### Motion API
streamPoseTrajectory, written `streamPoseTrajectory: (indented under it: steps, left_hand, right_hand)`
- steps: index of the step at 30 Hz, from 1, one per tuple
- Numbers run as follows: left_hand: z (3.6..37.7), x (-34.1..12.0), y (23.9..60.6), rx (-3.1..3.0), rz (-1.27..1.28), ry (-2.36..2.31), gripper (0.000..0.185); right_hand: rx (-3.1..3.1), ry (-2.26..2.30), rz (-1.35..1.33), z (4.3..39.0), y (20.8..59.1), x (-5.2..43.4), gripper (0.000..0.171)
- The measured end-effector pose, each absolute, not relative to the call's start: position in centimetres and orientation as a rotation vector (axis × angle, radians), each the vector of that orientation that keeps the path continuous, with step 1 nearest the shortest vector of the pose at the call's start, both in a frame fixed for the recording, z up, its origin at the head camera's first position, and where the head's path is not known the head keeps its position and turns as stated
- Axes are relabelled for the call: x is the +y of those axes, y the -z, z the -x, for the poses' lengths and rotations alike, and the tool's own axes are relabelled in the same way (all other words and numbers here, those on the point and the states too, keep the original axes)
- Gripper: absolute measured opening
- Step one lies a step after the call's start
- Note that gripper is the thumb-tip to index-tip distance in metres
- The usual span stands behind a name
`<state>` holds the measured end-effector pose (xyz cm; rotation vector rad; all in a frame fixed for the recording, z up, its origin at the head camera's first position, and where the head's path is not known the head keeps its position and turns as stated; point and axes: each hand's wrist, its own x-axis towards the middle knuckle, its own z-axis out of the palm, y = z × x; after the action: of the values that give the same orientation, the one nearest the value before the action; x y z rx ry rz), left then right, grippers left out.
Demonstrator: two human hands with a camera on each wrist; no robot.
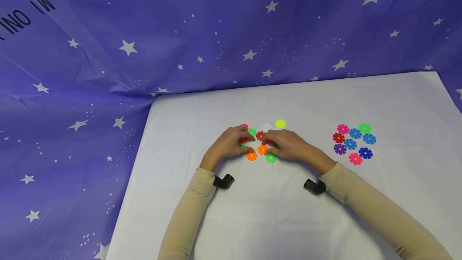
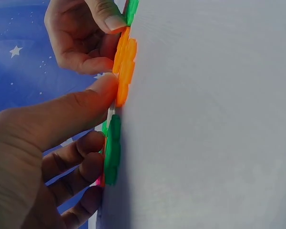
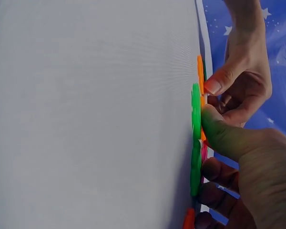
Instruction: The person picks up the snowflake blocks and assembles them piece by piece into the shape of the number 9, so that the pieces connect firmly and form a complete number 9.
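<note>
On the white table, a loose cluster of flower-shaped notched plastic discs lies between the two hands. My left hand (image 1: pixel 231 143) rests over the cluster's left side, its thumb touching an orange disc (image 2: pixel 127 64) in the left wrist view. Its other fingers are spread beside a dark green disc (image 2: pixel 113 150). My right hand (image 1: pixel 286 144) faces it from the right, with its thumb at a light green disc (image 3: pixel 196 112) and its fingers along a darker green disc (image 3: pixel 195 169). Each thumb stands apart from its fingers. Some discs are partly hidden under the hands.
A second group of several discs, including a dark blue disc (image 1: pixel 365 153) and a purple disc (image 1: pixel 340 149), lies to the right. A yellow disc (image 1: pixel 280 123) sits at the cluster's back. Behind the table (image 1: pixel 274 220) hangs a purple curtain (image 1: pixel 216 23) with white stars.
</note>
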<state>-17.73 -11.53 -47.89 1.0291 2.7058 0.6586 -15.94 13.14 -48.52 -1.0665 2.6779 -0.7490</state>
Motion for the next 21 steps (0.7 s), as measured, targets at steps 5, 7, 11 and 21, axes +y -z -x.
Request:
streamPoseTrajectory:
  steps: [5,7,11,21]
  left_hand:
    - [18.0,-11.5,48.3,2.704,-1.045,-0.683,0.031]
    - [18.1,-11.4,48.4,2.704,-1.064,-0.701,0.030]
    - [18.0,-11.4,48.5,2.699,-1.089,-0.756,0.029]
    - [17.2,-11.5,48.0,2.542,-0.980,-1.089,0.030]
  right_hand:
    - [2.670,0.780,1.053,15.9,48.4,13.2,0.027]
    - [2.665,0.794,1.027,15.9,48.4,13.2,0.027]
    - [2.651,0.830,0.973,15.9,48.5,13.2,0.025]
    - [2.562,1.090,0.902,15.7,47.6,14.4,0.013]
